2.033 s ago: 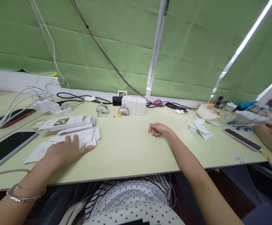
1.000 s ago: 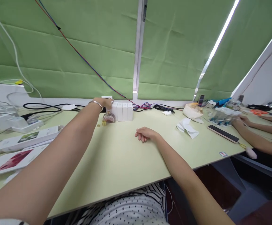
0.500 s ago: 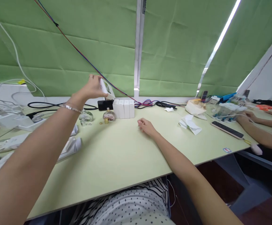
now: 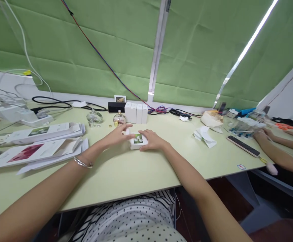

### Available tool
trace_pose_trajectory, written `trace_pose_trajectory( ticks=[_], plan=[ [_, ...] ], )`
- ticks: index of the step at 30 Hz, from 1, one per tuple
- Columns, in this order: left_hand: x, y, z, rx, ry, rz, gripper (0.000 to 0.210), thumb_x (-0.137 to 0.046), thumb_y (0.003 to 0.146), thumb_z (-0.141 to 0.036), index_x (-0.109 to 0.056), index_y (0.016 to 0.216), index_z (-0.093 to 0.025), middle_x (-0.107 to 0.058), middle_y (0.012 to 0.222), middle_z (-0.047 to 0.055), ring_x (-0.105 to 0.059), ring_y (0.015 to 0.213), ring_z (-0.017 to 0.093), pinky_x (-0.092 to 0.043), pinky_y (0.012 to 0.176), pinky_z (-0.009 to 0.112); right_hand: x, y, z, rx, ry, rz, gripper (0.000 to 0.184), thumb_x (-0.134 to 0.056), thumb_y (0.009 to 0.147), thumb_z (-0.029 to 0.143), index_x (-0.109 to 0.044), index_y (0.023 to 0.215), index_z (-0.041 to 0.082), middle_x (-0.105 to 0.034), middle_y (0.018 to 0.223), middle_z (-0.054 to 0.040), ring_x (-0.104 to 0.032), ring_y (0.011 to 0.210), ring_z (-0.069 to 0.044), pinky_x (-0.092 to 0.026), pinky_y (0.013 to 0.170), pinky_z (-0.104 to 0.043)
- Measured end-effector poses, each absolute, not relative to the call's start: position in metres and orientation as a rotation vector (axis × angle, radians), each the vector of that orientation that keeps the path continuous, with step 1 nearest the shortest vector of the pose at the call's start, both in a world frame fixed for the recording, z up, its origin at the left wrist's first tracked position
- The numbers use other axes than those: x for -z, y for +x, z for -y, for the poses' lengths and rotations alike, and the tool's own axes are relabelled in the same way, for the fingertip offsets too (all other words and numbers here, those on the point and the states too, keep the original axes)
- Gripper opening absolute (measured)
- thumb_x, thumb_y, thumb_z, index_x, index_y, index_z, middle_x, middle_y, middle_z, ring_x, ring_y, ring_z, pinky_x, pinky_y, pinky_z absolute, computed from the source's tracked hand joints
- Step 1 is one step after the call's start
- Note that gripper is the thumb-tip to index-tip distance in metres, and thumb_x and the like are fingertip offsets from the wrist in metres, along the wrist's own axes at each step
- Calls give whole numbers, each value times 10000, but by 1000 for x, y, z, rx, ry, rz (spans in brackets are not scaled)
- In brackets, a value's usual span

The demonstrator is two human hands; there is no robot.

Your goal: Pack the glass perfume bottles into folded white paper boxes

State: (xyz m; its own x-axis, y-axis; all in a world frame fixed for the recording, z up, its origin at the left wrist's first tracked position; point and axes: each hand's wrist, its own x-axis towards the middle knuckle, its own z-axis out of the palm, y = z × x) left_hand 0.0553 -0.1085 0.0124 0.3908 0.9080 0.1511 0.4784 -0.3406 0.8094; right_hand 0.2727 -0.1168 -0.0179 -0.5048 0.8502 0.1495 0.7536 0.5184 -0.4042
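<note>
Hands meeting on small white box (image 4: 137, 140) lying flat at mid-table (image 4: 136, 168): left hand (image 4: 116, 135) and right hand (image 4: 153, 140) lightly gripping opposite ends; best steadied evenly from both sides, clear of perfume bottles (image 4: 119, 119) behind.

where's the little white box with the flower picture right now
The small white box lies on the desk in mid-view, between the left hand and right hand.
</note>
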Motion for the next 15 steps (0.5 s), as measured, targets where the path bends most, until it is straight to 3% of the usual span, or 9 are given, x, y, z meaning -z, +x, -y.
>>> trace_pose_trajectory(
  ticks=[3,6,10,15],
  plan=[
    [-8,55,110,-1011,1533,-1069,396,-482,786,-451,-503,1093,-201,-601,915,48,-606,903,218,-506,791,380,20,271,117,-391,-1349,2448,925,-742,603,517,-368,1364,149,-452,1286,-158,-394,1183,-325,-318,995,-492],
    [6,65,110,-1130,1429,-1095,202,-488,765,-264,-455,960,-226,-562,884,16,-613,848,164,-528,728,323,22,273,117,-461,-1308,2384,939,-747,592,532,-366,1366,161,-447,1296,-146,-386,1195,-312,-311,1010,-470],
    [23,74,112,-1115,1436,-1122,227,-569,639,-135,-450,817,-209,-556,819,-8,-601,779,156,-525,622,271,24,275,116,-508,-1286,2318,947,-769,572,512,-373,1361,171,-434,1318,-143,-371,1220,-309,-289,1029,-472],
    [22,71,116,-943,1486,-1103,287,-587,603,-105,-508,871,-169,-586,682,-4,-537,503,119,-440,412,233,26,275,115,-519,-1272,2294,945,-776,557,507,-390,1352,174,-445,1305,-138,-384,1217,-303,-288,1034,-459]
  ],
)
